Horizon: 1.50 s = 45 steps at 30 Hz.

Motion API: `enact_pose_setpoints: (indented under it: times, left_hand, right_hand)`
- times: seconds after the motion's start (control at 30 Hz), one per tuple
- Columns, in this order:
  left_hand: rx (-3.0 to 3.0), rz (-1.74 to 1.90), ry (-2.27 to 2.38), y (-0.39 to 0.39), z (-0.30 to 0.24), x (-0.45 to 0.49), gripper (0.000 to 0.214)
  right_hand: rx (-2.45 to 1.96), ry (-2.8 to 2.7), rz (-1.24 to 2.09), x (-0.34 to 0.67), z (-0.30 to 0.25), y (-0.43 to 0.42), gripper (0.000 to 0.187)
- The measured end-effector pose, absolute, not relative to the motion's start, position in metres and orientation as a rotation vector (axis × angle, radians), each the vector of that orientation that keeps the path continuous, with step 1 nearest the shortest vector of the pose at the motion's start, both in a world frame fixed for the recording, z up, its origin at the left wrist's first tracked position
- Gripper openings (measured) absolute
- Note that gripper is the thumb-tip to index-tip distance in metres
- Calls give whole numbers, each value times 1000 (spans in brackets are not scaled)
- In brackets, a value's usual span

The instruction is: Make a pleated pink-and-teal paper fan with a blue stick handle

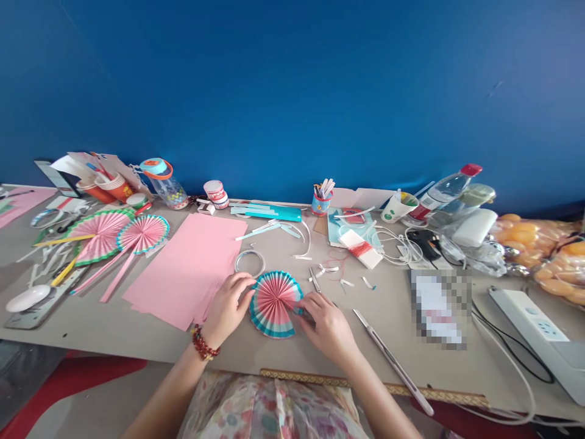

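Blue wall (292, 97) backs the bench (388, 299); the right hand (326, 317) pinches a pleated fan (274, 308), while the left hand (228, 312) curves beside it, whether gripping I can't tell.

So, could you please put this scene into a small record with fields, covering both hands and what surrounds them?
Left hand: beside the fan's left edge, fingers curved; contact unclear
Right hand: fingers at the fan's right edge; grip partly hidden
Item between hands: round pleated paper fan, pink with blue edging
Left of it: pink paper sheets
Behind it: tape roll
Right of right hand: craft knife
Farther right, behind: white card with red thread
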<state>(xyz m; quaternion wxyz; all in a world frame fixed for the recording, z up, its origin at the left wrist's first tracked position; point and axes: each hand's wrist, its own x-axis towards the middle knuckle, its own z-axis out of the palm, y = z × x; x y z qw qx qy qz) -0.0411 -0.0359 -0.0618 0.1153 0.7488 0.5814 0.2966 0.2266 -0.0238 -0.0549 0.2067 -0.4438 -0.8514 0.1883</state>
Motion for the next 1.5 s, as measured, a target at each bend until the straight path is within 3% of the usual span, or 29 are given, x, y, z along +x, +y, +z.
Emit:
enact_pose_setpoints:
  times: [0.3, 0.43, 0.6, 0.83, 1.07, 1.5]
  left_hand:
    - [2102, 905, 1732, -46, -63, -39, 19]
    - [2218, 817, 1621, -46, -60, -27, 21]
    - [2315, 708, 1548, -37, -60, -17, 26]
    - [2291, 778, 1540, -31, -61, -12, 27]
    - [2315, 713, 1533, -35, -54, -5, 13]
    - [2344, 669, 1537, -37, -52, 1, 21]
  right_hand:
    - [-1283, -2448, 366, 220, -63, -26, 14]
    - [-1273, -2443, 277, 216, -62, -23, 11]
    - [-1118, -2537, 178, 203, -58, -8, 19]
    - [-1111, -2569, 133, 191, -60, 5, 4]
    - [-1115, -2534, 212, 194, -64, 4, 5]
    - [-1076, -2487, 337, 195, -71, 7, 6]
